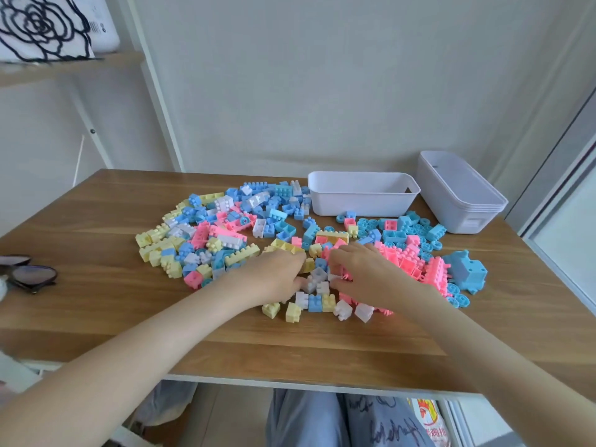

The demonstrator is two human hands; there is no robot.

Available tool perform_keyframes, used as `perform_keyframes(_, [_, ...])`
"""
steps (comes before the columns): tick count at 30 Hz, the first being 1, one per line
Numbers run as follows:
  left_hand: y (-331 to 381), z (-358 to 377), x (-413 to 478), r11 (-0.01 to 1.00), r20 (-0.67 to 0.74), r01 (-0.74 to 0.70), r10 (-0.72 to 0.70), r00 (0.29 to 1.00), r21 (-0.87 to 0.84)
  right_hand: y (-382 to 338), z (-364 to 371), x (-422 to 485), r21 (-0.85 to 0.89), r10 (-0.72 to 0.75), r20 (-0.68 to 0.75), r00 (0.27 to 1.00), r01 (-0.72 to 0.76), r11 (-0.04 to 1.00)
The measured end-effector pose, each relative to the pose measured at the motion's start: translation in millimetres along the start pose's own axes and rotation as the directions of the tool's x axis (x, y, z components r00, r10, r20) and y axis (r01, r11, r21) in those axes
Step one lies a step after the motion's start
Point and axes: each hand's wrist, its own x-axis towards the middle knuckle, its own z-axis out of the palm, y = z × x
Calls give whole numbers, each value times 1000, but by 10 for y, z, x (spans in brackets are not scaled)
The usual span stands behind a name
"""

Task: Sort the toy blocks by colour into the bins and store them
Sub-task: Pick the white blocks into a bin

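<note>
**Q:** Layout, L to R?

**A:** Sunglasses [29, 274] at the tabletop [96, 204] edge. Mixed blocks [225, 227] (yellow, blue, pink, white) spread mid-tabletop. Left hand [274, 275] and right hand [364, 275] meet over a white cluster [317, 282]. Pink pile [412, 266] and blue wheels [419, 227] lie beyond. Empty bin [361, 193] and stacked bins [461, 195] sit far right, w/ nothing sorted in yet.

**Q:** State of each grip?

**A:** Left grip: fingers curled down among the blocks; holding or not, can't tell. Right grip: narrow, thumb vs. fingers pinching a white block [335, 273].

**Q:** Handling?

**A:** Prob. light, rigid, smooth hollow plastic. Not fragile, but may slip if pinched on the studs. Take by the flat side walls, or scoop several w/ a cupped palm. Loose pcs likely scatter when nudged.
</note>
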Motion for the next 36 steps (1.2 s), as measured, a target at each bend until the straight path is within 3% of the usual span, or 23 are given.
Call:
perform_keyframes(4, [-18,-65,-32,999,43,-21,23,999,-35,9,-47,3,38,-5,-16,1000,5,999])
perform_keyframes(10, [-1,-245,-61,998,-21,-57,57,998,-31,135,-124,46,250,84,-50,995,-69,966])
perform_keyframes(14, [-49,-481,108,985,-180,-101,75,981,-139,340,-263,178,291,173,-214,962,-106,951])
perform_keyframes(19, [-125,-842,587,968,-430,-126,21,903,-217,835,-479,528,341,344,-405,847,-210,916])
perform_keyframes(23, [-96,-1009,971,962,-467,-160,39,883,-222,1161,-525,816,304,440,-387,810,-338,890])
perform_keyframes(27, [-76,-979,1334,971,-446,-156,61,893,-180,1349,-465,990,265,439,-370,818,-360,894])
perform_keyframes(31, [2,-850,1592,984,-447,-158,107,888,-78,1416,-383,1035,54,436,-260,862,-438,897])
perform_keyframes(33, [31,-784,1649,991,-394,-135,119,911,-13,1393,-344,1005,-22,409,-249,878,-427,904])
perform_keyframes(36, [67,-728,1606,991,-315,-131,120,941,-16,1247,-348,894,-7,302,-342,890,-324,946])
